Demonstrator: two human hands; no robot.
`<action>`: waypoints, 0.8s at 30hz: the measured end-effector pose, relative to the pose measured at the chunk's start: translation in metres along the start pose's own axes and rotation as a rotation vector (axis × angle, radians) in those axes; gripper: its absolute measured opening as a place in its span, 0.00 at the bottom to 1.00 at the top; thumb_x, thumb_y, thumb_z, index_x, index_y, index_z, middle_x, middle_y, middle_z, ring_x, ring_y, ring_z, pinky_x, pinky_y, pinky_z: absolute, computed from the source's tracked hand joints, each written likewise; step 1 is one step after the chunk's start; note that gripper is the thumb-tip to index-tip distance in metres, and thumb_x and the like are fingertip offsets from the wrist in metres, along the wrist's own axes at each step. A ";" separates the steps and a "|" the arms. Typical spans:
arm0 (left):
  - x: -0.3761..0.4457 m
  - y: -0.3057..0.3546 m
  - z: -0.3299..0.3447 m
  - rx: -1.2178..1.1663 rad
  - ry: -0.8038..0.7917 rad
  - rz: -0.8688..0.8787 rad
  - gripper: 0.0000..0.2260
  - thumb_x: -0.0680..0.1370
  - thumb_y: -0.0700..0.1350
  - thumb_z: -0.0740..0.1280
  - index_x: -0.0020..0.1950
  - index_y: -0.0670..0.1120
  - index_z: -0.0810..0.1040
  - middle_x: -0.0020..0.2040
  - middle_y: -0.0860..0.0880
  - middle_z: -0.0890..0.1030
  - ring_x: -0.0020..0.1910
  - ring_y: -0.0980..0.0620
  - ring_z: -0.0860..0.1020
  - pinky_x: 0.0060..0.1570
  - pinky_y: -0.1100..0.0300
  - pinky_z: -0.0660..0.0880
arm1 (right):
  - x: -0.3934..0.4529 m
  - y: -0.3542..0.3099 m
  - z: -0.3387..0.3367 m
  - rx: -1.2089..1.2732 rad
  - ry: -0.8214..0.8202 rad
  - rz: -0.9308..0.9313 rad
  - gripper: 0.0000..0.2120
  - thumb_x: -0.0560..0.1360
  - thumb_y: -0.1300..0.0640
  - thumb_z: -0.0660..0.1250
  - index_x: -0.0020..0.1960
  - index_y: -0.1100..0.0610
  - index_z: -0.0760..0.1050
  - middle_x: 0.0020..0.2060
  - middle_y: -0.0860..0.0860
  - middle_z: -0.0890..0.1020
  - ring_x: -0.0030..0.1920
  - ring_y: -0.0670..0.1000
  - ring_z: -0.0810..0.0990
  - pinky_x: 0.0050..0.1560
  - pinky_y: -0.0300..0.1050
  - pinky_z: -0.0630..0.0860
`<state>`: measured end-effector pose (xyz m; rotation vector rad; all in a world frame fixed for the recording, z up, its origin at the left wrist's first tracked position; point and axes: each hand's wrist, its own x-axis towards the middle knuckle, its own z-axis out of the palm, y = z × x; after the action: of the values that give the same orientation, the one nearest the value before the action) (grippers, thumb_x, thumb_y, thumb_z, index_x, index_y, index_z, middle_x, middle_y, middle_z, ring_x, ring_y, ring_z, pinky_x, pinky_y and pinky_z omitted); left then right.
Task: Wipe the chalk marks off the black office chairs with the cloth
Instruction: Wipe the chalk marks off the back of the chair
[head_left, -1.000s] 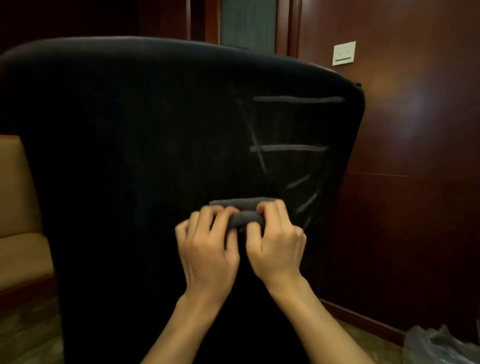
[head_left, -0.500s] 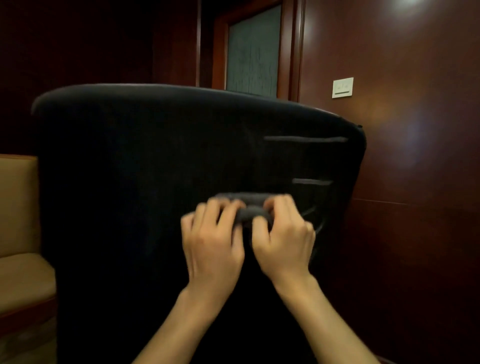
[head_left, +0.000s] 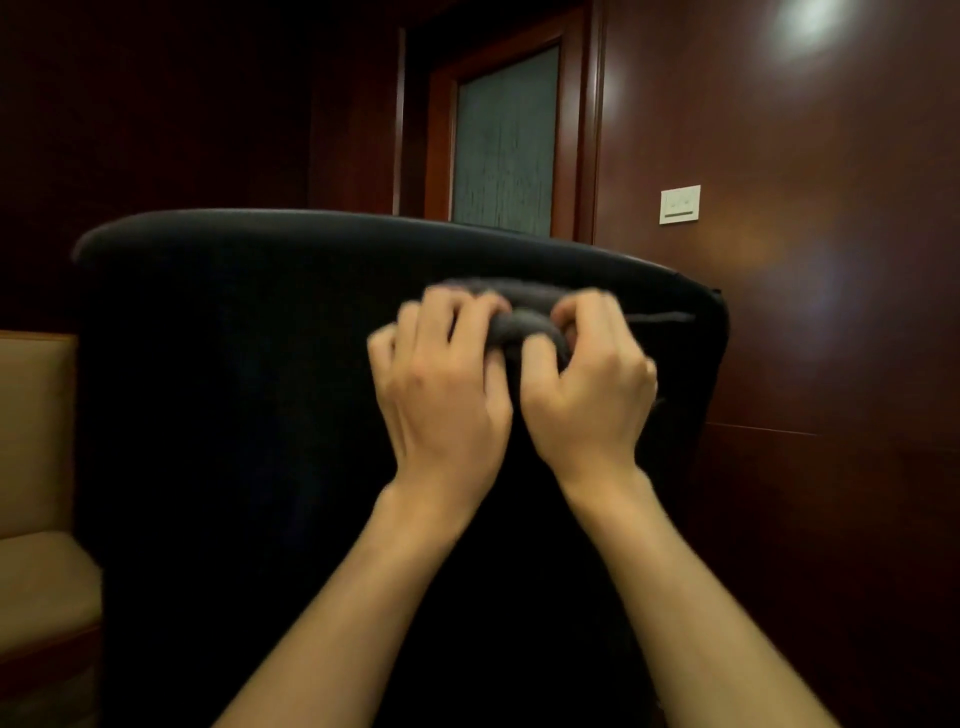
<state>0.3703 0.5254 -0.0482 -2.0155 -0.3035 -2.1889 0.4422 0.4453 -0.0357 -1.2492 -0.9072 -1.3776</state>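
Our left hand (head_left: 441, 384) and right hand (head_left: 587, 384) sit side by side, fingers curled over a bunched grey cloth (head_left: 524, 325) and gripping it between them, pressing it against the back of the black office chair (head_left: 249, 415). The cloth lies high on the backrest, toward its right side, just below the rounded top edge. Both hands are slightly blurred, so we cannot place each finger exactly.

Immediately to the right of our right hand, one pale horizontal chalk mark (head_left: 660, 316) shows on the fabric, running toward the chair's right edge. We judge that this stroke is what remains here: the rest of the backrest that we can see looks plain black, though the lighting is dim and faint smears could be hiding. Any other chairs the task covers are out of view, so we cannot say how much is left overall.

No containers appear. Beyond the chair stand dark wood panelling, a door with frosted glass (head_left: 504, 140), a wall switch plate (head_left: 679, 204), and a tan seat (head_left: 36, 519) at the left.
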 end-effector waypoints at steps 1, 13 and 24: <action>-0.022 -0.002 0.003 0.024 -0.032 0.012 0.15 0.73 0.43 0.66 0.57 0.44 0.81 0.53 0.45 0.79 0.49 0.46 0.74 0.49 0.54 0.63 | -0.022 0.005 -0.001 -0.020 -0.028 0.018 0.08 0.70 0.52 0.60 0.44 0.56 0.73 0.38 0.53 0.77 0.32 0.58 0.77 0.30 0.45 0.69; 0.027 0.021 0.002 -0.060 0.019 0.075 0.13 0.74 0.42 0.68 0.57 0.46 0.81 0.53 0.47 0.79 0.51 0.49 0.74 0.51 0.58 0.62 | 0.026 0.009 -0.014 -0.071 0.044 0.006 0.08 0.70 0.55 0.63 0.46 0.58 0.75 0.41 0.54 0.77 0.35 0.59 0.77 0.34 0.43 0.62; -0.036 0.013 0.016 0.013 -0.102 0.128 0.13 0.73 0.44 0.64 0.55 0.44 0.81 0.51 0.46 0.80 0.47 0.46 0.77 0.50 0.53 0.65 | -0.040 0.037 -0.021 -0.086 -0.105 0.045 0.11 0.70 0.51 0.60 0.45 0.57 0.75 0.40 0.55 0.78 0.33 0.61 0.79 0.29 0.48 0.72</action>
<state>0.3920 0.5157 -0.0827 -2.0824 -0.1945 -2.0083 0.4711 0.4258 -0.0827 -1.4102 -0.8947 -1.3376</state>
